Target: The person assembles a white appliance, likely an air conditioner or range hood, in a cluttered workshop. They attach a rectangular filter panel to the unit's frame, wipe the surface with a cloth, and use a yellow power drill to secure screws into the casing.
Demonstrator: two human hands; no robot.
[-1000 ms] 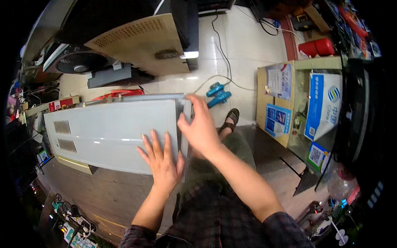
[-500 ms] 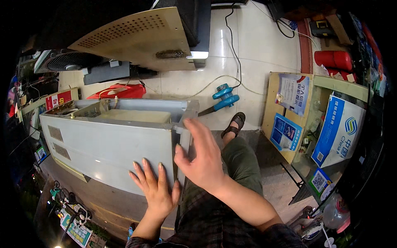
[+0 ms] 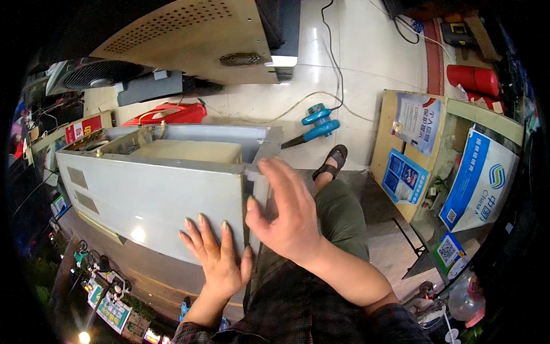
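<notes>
The grey sheet-metal cabinet (image 3: 143, 198), left of the blue blower (image 3: 321, 123), is judged heavy, stiff and slick — best held by its rim (image 3: 183, 165) — with the left hand (image 3: 220, 264) laid flat on its side and the right hand (image 3: 291, 221) half-curled at its blower-side end, grip indeterminable.

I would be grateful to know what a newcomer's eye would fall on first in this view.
Probably the large pale grey metal cabinet, filling the left-centre of the view with its insides partly exposed. Next might come the bright blue blower on the pale floor, beyond the cabinet's right end, then the red cylinder toward the upper right.
</notes>
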